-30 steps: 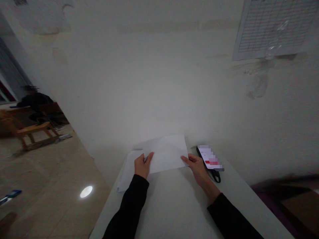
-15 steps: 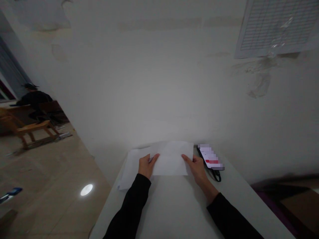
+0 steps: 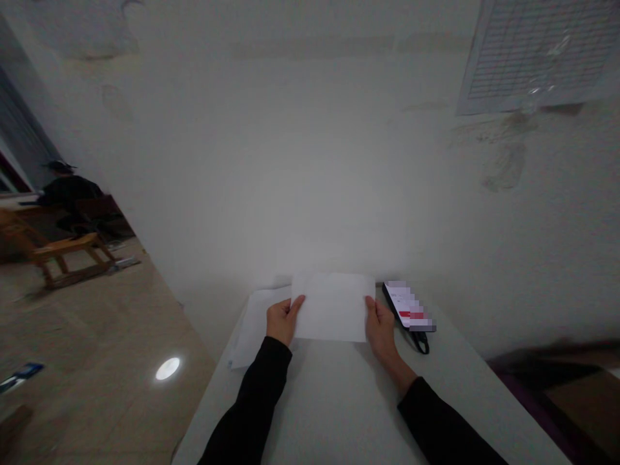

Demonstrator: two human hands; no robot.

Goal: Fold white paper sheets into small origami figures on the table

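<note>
Paper sheet (image 3: 333,307): white, held at the far end of the white table (image 3: 334,403), close to the wall (image 3: 329,161); near face blank as far as visible, back hidden; contact with the tabletop impossible to judge from this angle.
Left hand (image 3: 281,321): pinched on the sheet's left edge, thumb across the near face, other fingers mostly lost behind.
Right hand (image 3: 381,326): pinched on the right edge, thumb upright along the near face, fingertips out of sight.
Black sleeves (image 3: 259,387): both cut off by the bottom edge.
Paper pile (image 3: 254,332): lying flat on the table to the left, partly covered by the left hand and sheet; leaves uncountable, bluish corner mark too faint to read.
Phone (image 3: 404,307): just beside the right hand, apart from it; screen lit, part blocked out by pixels, wording unreadable; dark strap (image 3: 420,341) looped at the near end.
Printed grid (image 3: 540,58): fixed to the wall at upper right, cropped at the top, entries illegible.
Seated person (image 3: 72,190): far left, small and dim, lower body partly behind a wooden chair (image 3: 72,245).
</note>
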